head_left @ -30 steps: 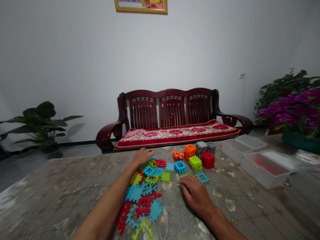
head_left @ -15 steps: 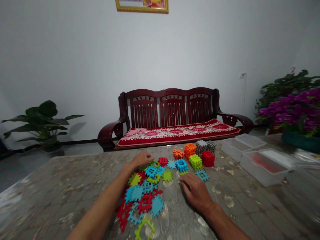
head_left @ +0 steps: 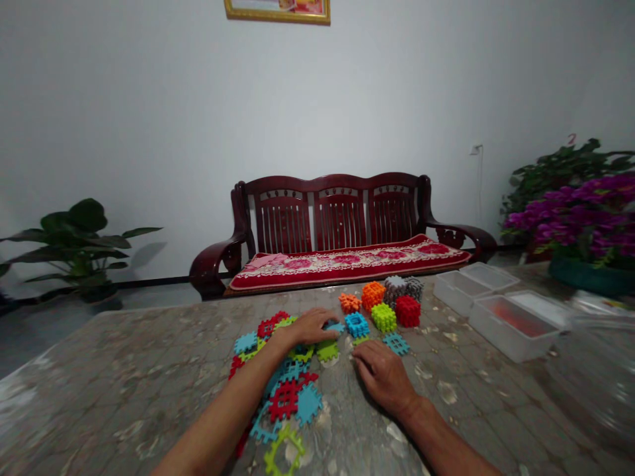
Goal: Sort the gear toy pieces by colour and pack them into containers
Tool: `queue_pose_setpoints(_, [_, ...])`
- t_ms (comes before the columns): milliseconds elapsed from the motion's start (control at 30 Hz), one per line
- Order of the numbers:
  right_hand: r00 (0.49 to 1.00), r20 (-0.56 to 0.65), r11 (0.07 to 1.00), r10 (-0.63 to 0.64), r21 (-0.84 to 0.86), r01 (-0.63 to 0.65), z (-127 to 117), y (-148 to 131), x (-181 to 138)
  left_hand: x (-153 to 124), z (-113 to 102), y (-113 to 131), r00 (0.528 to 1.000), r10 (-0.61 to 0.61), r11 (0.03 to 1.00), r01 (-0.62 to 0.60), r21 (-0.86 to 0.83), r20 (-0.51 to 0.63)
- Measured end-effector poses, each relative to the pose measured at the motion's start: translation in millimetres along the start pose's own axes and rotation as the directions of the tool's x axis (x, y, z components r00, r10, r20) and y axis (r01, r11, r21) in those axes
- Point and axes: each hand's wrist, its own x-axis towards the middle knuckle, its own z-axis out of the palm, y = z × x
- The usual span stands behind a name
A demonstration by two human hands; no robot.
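My left hand (head_left: 315, 325) reaches over a spread of loose interlocking tiles in red, blue and lime green. Its fingers stretch out at a blue tile (head_left: 336, 327), partly covering it; a lime green tile (head_left: 327, 350) lies just below. Curled on the table is my right hand (head_left: 384, 373), its fingertips and palm hidden. Just beyond its knuckles shows the edge of a green tile (head_left: 361, 340), and a blue grid tile (head_left: 396, 343) lies beside it. Farther back stand stacks of tiles: a blue stack (head_left: 356, 324), a lime green stack (head_left: 383, 318) and a red stack (head_left: 407, 311).
Orange stacks (head_left: 373, 295) and grey stacks (head_left: 395, 291) stand at the back. To the right are clear plastic boxes (head_left: 516, 330), one with something red inside, and a pot of purple flowers (head_left: 585, 218). A wooden bench (head_left: 342, 211) stands beyond the table (head_left: 124, 377).
My left hand has moved right from the far left part of the pile to the blue tile, uncovering red and blue tiles behind it. My right hand has stayed in place.
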Motion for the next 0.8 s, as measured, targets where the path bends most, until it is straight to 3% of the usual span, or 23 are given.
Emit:
queue_pose_setpoints(200, [1.0, 0.009, 0.999, -0.023, -0.039, 0.023, 1, 1, 0, -41, -11, -1, 0.996, -0.054, 0.998, 0.052, -0.042, -0.07])
queue_pose_setpoints(233, [1.0, 0.008, 0.998, -0.028, -0.048, 0.028, 1, 1, -1, -50, -11, -3, 0.99, -0.087, 0.996, 0.082, -0.046, -0.107])
queue_pose_setpoints(300, [0.999, 0.004, 0.997, -0.034, -0.073, 0.034, 2, 2, -3, -73, -12, -9, 0.932, -0.24, 0.971, 0.232, -0.062, -0.273])
queue_pose_setpoints(367, [1.0, -0.003, 0.993, -0.026, -0.115, 0.025, 1, 2, -4, -99, -12, -19, 0.819, -0.425, 0.9, 0.427, -0.084, -0.387])
queue_pose_setpoints(400, [1.0, -0.002, 0.99, -0.016, -0.142, 0.015, 0, 1, -4, -113, -11, -25, 0.732, -0.531, 0.834, 0.541, -0.108, -0.427])
queue_pose_setpoints(467, [1.0, 0.028, 0.98, 0.005, -0.198, 0.001, -3, -4, 0, -141, -7, -37, 0.606, -0.653, 0.726, 0.672, -0.147, -0.454])
queue_pose_setpoints(533, [0.995, 0.099, 0.969, 0.023, -0.245, 0.002, -7, -11, 11, -165, 0, -46, 0.431, -0.766, 0.565, 0.805, -0.179, -0.477])
queue_pose_setpoints(567, [0.989, 0.143, 0.965, 0.035, -0.264, 0.004, -9, -15, 19, -175, 5, -48, 0.392, -0.794, 0.52, 0.834, -0.185, -0.465])
queue_pose_setpoints(667, [0.959, 0.266, 0.945, 0.099, -0.327, -0.006, -10, -27, 48, -193, 23, -44, 0.404, -0.819, 0.497, 0.854, -0.151, -0.408])
queue_pose_setpoints(800, [0.908, 0.385, 0.912, 0.165, -0.409, 0.008, 1, -33, 81, -196, 39, -32, 0.458, -0.761, 0.54, 0.84, -0.058, -0.46])
